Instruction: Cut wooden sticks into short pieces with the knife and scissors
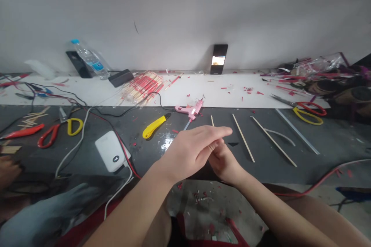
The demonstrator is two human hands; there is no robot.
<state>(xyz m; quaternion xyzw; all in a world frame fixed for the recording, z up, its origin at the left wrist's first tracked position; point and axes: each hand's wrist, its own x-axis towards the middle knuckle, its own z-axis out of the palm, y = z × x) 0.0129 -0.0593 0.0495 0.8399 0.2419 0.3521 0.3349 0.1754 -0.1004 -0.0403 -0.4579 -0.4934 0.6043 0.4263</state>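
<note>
At the front edge of the table, my left hand lies across my right hand, and the two touch. The left fingers stretch out flat to the right, with no object visible in them. Most of the right hand's fingers are hidden behind the left, so their shape is unclear. Just beyond my hands rests a pink glue gun with a clear glue stick at its rear. A thin wooden stick is partly covered by my left hand. Further right lie another wooden stick and a third stick.
Left of my hands are a yellow utility knife, a white power bank with cables, and scissors. Chopsticks in red wrappers and a propped phone stand behind. More scissors and a glue stick lie right.
</note>
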